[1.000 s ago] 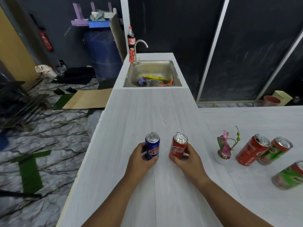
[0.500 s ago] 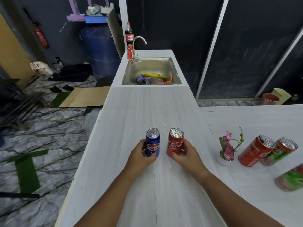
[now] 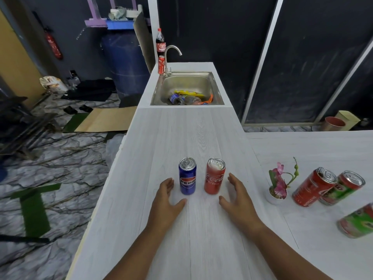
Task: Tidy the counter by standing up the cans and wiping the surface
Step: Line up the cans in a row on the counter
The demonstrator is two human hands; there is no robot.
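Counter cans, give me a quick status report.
Left hand and right hand open, clear of both cans. Pepsi can and Coca-Cola can upright, side by side. Nothing in the way; counter unwiped.

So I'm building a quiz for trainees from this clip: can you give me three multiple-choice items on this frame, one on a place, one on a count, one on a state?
1. Where does the blue Pepsi can stand?
A. in the sink
B. just left of the red Coca-Cola can
C. beside the flower pot

2. How many cans are in view on the right-hand stretch of the counter, right of the small flower pot?
A. one
B. three
C. five

3. What are the hands doing?
A. each grips a can
B. both open, clear of the cans
C. wiping with a cloth

Key: 1 B, the two cans stand side by side at mid-counter. 2 B, a red can and two green-and-red cans are there. 3 B, the left hand and right hand show spread fingers with a gap to each can.
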